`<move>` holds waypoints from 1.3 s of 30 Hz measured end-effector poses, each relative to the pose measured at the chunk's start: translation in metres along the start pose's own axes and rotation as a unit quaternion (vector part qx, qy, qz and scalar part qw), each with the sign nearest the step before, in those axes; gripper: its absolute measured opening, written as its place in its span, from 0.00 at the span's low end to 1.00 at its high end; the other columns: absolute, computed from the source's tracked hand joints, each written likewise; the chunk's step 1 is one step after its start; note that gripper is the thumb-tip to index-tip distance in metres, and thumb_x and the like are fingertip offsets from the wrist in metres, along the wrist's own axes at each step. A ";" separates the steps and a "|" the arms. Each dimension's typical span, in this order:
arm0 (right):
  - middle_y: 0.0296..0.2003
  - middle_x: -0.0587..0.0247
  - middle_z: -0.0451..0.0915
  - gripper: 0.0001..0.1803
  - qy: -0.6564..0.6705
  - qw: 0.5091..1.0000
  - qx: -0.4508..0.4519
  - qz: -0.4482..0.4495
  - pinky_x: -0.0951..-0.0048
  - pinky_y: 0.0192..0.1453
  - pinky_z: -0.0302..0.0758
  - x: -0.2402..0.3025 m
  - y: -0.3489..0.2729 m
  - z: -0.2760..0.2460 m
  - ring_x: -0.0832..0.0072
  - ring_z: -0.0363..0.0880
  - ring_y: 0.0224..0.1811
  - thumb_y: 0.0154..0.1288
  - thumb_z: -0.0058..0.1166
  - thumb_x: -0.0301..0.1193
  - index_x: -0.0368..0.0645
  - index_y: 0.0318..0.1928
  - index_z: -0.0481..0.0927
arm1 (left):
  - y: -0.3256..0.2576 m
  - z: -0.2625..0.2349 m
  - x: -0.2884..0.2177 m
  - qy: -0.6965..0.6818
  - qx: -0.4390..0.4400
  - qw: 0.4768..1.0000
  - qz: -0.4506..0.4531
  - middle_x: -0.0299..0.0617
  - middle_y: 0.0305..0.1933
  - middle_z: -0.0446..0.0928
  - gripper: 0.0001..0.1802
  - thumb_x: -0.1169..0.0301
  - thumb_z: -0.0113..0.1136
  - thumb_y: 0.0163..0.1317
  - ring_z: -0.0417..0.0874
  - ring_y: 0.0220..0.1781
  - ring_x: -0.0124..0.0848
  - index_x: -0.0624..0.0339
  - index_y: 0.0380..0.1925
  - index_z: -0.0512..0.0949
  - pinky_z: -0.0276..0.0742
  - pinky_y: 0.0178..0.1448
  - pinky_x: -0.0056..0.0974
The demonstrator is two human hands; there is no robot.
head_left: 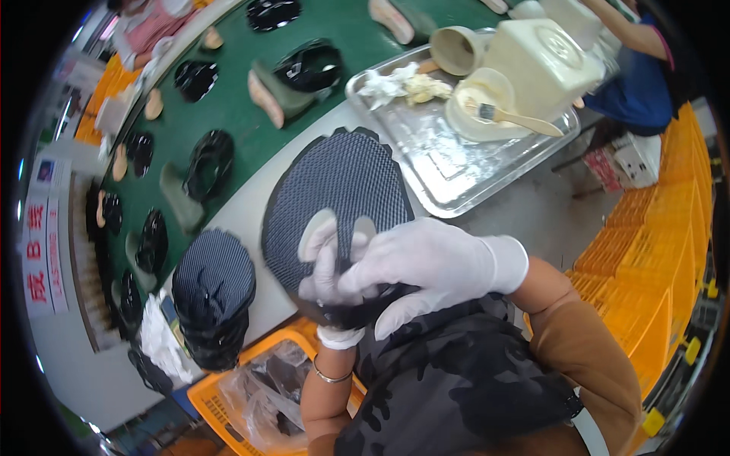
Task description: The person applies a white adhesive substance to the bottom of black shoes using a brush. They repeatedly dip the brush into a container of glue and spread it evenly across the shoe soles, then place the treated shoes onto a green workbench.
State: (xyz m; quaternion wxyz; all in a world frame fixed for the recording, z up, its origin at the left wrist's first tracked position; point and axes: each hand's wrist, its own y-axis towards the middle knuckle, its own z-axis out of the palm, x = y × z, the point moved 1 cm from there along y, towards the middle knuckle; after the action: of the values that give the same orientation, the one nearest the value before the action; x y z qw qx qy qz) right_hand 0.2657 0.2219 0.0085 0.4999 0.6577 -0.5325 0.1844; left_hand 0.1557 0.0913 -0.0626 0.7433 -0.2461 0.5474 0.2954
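A: Two gloved hands on one mesh upper (334,190), just below the tray (456,163). Left hand (328,292) pinches its near edge from underneath; right hand (430,262) lies closed over the top, likely pressing it flat.

B: Counts?

A: One stack (214,292) of uppers left of the tray; one brush (517,119) in one bowl (475,121) on it.

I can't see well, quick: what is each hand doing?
Left hand: closed on the dark mesh shoe piece.
Right hand: pressing down on the same piece, fingers curled.
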 end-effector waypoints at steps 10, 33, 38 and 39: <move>0.34 0.67 0.74 0.23 0.240 0.746 -0.524 0.333 0.85 0.28 0.71 -0.037 -0.141 -0.080 0.84 0.71 0.27 0.60 0.52 0.25 0.38 0.57 0.66 | 0.035 0.035 -0.016 -0.089 0.065 0.986 -0.128 0.44 0.33 0.70 0.16 0.78 0.44 0.61 0.75 0.30 0.32 0.59 0.49 0.66 0.76 0.32 0.31; 0.36 0.60 0.78 0.07 -0.101 0.928 -0.335 0.126 0.77 0.42 0.74 -0.065 -0.086 -0.147 0.75 0.78 0.38 0.60 0.54 0.26 0.37 0.38 0.74 | 0.081 0.088 -0.024 0.148 0.314 0.887 -0.303 0.42 0.28 0.71 0.20 0.76 0.43 0.58 0.64 0.11 0.23 0.73 0.51 0.61 0.62 0.19 0.24; 0.35 0.59 0.78 0.17 -0.095 0.910 -0.393 0.096 0.81 0.39 0.74 -0.050 -0.089 -0.151 0.78 0.77 0.35 0.67 0.47 0.38 0.34 0.43 0.71 | 0.092 0.096 -0.017 0.119 0.366 0.839 -0.386 0.43 0.32 0.73 0.20 0.79 0.42 0.58 0.73 0.23 0.22 0.72 0.51 0.62 0.67 0.28 0.24; 0.35 0.59 0.79 0.18 -0.084 0.912 -0.392 0.088 0.81 0.36 0.74 -0.048 -0.085 -0.152 0.78 0.77 0.33 0.67 0.47 0.39 0.34 0.42 0.71 | 0.092 0.097 -0.013 0.119 0.368 0.834 -0.394 0.43 0.34 0.73 0.20 0.78 0.42 0.58 0.74 0.26 0.22 0.72 0.52 0.63 0.68 0.30 0.23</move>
State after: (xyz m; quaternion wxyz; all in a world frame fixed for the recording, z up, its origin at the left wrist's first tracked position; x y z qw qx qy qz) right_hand 0.3677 0.3712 -0.0027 0.6528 0.3727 -0.6575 -0.0513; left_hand 0.1522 0.2205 -0.0268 0.7618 -0.1830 0.5561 -0.2774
